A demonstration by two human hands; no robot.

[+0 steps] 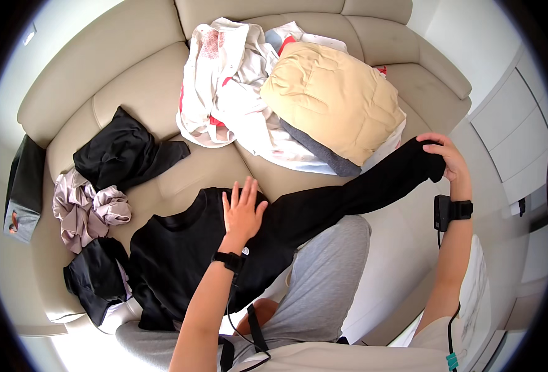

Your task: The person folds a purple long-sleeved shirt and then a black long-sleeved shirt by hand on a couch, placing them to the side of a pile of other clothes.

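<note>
A black long-sleeved sweatshirt (181,251) lies spread over the sofa's front and my lap, its neckline towards the upper left. My left hand (242,209) rests flat on its shoulder area, fingers apart, gripping nothing. Out to the right, my right hand (446,156) grips the end of one sleeve, which is stretched out straight from the body of the sweatshirt. Both wrists wear black straps, the right one with a small box. The other sleeve hangs bunched at the lower left, near my knee.
On the beige leather sofa (139,79) lie a folded cream quilted garment (334,97) over dark grey cloth (320,149), a white and red fabric heap (250,97), black clothing (120,149), crumpled mauve cloth (83,204) and another black garment (95,274). A dark fabric box (25,186) stands at the left.
</note>
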